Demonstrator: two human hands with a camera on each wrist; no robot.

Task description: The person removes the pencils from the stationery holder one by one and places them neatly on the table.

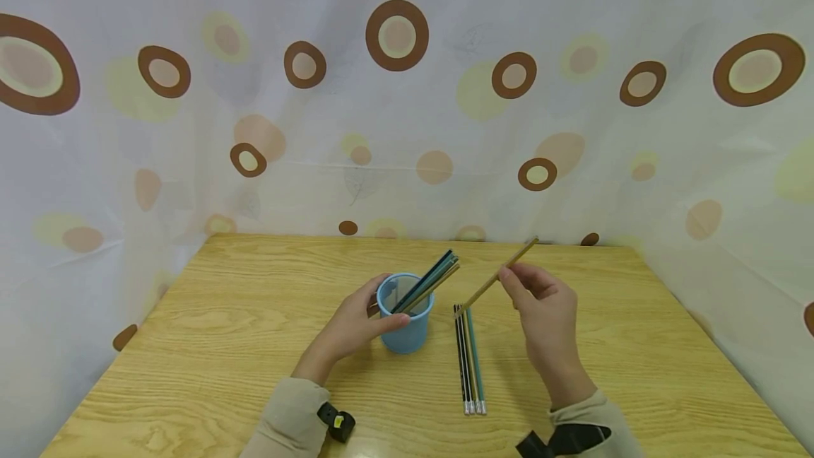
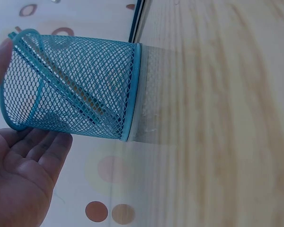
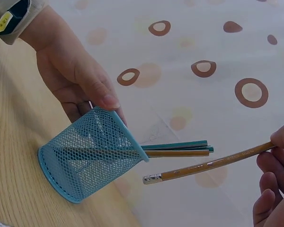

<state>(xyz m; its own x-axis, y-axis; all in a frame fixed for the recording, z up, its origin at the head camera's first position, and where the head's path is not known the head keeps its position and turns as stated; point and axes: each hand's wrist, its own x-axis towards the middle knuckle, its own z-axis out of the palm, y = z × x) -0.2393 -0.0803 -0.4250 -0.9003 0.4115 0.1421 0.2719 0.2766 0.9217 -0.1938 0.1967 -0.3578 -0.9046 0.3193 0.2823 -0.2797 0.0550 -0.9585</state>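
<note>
A light-blue mesh pencil cup [image 1: 405,334] stands on the table with several pencils [image 1: 432,281] leaning in it, dark, teal and gold. My left hand [image 1: 356,324] holds the cup near its rim, the thumb in front and the fingers around the far side. Between the thumb and fingers of my right hand [image 1: 543,309] is a gold pencil [image 3: 208,165], pinched and tilted in the air. Its silver eraser end points toward the cup and hangs outside the rim. Below it, a row of pencils [image 1: 469,366] in black, gold and teal lies side by side on the table.
The wood-grain table [image 1: 254,302] reaches back to a white curtain [image 1: 407,126] patterned with brown rings and pale spots. Curtain also hangs along both sides. A wrist camera [image 1: 337,423] is strapped over the left sleeve, another [image 1: 537,444] over the right.
</note>
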